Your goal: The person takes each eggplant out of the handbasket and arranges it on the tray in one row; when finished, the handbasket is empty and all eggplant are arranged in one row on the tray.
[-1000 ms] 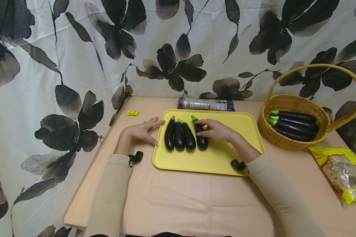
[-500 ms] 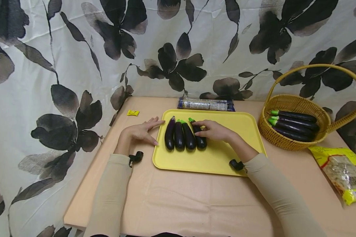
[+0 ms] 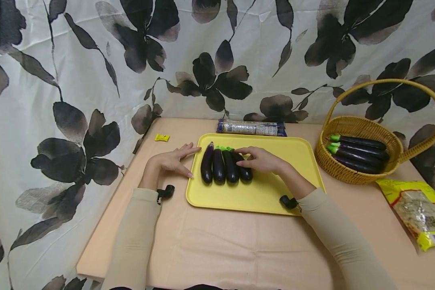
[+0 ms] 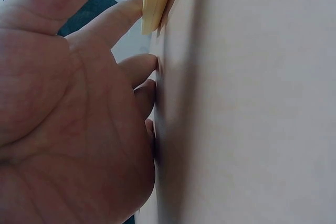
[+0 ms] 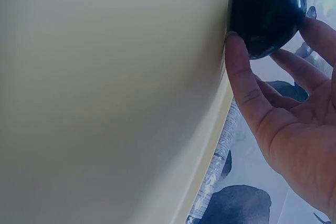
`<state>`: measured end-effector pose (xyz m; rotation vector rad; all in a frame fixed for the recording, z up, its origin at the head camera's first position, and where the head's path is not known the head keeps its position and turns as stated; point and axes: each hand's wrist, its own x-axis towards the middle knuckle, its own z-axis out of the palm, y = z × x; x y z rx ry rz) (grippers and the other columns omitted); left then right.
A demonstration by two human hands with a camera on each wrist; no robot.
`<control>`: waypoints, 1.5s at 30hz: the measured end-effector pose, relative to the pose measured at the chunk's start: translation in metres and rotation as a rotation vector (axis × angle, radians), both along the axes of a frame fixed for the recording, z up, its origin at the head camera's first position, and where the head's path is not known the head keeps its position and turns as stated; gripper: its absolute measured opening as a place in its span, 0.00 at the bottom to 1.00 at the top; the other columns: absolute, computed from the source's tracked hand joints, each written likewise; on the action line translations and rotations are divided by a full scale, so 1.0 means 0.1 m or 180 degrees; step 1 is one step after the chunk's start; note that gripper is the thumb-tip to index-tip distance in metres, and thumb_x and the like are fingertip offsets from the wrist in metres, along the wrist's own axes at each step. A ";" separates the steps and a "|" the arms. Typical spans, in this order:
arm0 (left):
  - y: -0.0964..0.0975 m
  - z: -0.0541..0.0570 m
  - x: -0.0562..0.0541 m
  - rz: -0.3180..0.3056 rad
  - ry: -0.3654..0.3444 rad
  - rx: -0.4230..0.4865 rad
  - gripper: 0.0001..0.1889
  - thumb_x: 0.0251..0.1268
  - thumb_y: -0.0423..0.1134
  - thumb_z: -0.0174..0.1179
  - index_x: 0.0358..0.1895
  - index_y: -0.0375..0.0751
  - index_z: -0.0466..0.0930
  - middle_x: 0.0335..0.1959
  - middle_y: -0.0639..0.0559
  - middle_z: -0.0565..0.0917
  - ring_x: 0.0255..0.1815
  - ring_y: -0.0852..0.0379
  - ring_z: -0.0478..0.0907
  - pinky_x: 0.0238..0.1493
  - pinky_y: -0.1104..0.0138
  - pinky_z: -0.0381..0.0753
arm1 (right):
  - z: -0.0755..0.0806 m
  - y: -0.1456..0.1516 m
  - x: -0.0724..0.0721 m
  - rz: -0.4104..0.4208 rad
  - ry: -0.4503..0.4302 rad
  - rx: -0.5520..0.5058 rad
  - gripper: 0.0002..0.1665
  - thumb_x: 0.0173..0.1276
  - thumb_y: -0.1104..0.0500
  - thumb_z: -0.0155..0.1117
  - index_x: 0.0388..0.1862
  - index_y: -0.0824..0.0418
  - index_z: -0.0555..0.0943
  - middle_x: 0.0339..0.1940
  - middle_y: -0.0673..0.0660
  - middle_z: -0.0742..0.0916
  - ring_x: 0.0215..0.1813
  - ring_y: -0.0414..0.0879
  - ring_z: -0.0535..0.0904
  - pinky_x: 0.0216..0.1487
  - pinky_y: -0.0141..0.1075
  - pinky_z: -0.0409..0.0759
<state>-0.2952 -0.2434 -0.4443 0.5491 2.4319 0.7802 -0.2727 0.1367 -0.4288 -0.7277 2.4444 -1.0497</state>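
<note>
Several dark purple eggplants [image 3: 219,167] lie side by side on a yellow tray [image 3: 275,197], stems toward the back. My right hand [image 3: 262,160] holds the rightmost eggplant [image 3: 245,173], which lies against its neighbour. In the right wrist view, the thumb [image 5: 241,69] is at one side of that eggplant [image 5: 269,14] and the fingers are at the other. My left hand [image 3: 172,162] is spread at the tray's left edge, fingertip and thumb tip on the rim. In the left wrist view, a fingertip meets the tray rim [image 4: 155,11] and other fingers rest at the tabletop.
A wicker basket [image 3: 355,177] at the right holds more eggplants [image 3: 360,152]. A yellow-and-clear food bag [image 3: 420,213] lies in front of it. Behind the tray is a long blue package [image 3: 251,128]. A small yellow packet [image 3: 162,137] sits at the back left. A floral curtain [image 3: 275,48] hangs behind.
My right hand has shifted slightly left with the rightmost eggplant, whose stem end has swung left against the others, closing the gap. My left hand has stayed at the tray edge.
</note>
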 end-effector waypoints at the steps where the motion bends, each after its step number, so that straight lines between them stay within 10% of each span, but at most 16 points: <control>1: 0.00 0.00 0.00 0.0001 -0.0006 0.0000 0.62 0.42 0.62 0.83 0.83 0.72 0.54 0.88 0.53 0.34 0.87 0.41 0.22 0.81 0.33 0.26 | 0.00 0.01 0.00 -0.0003 -0.0020 0.0008 0.37 0.78 0.47 0.64 0.80 0.57 0.68 0.73 0.63 0.78 0.59 0.55 0.80 0.60 0.48 0.79; 6: 0.00 0.00 0.01 0.0019 -0.0032 0.0004 0.62 0.41 0.62 0.83 0.83 0.71 0.54 0.88 0.54 0.34 0.87 0.43 0.22 0.81 0.34 0.26 | 0.08 0.07 0.05 -0.0006 0.0141 0.0100 0.38 0.78 0.47 0.64 0.80 0.59 0.67 0.69 0.64 0.79 0.51 0.52 0.82 0.50 0.43 0.80; 23: 0.01 0.01 0.00 -0.0037 0.0037 0.0031 0.62 0.43 0.60 0.83 0.84 0.67 0.54 0.88 0.52 0.34 0.88 0.47 0.23 0.83 0.39 0.26 | 0.61 0.71 0.35 -0.0593 0.1305 -0.0334 0.29 0.78 0.51 0.65 0.75 0.52 0.75 0.70 0.59 0.80 0.67 0.60 0.75 0.63 0.60 0.75; 45: 0.01 0.00 0.01 -0.0039 0.0089 -0.0027 0.61 0.43 0.62 0.83 0.83 0.70 0.55 0.88 0.52 0.34 0.88 0.45 0.24 0.83 0.37 0.27 | 0.58 1.51 0.35 -0.1511 0.1710 -0.0137 0.29 0.80 0.49 0.60 0.76 0.54 0.74 0.73 0.63 0.77 0.66 0.63 0.72 0.60 0.63 0.73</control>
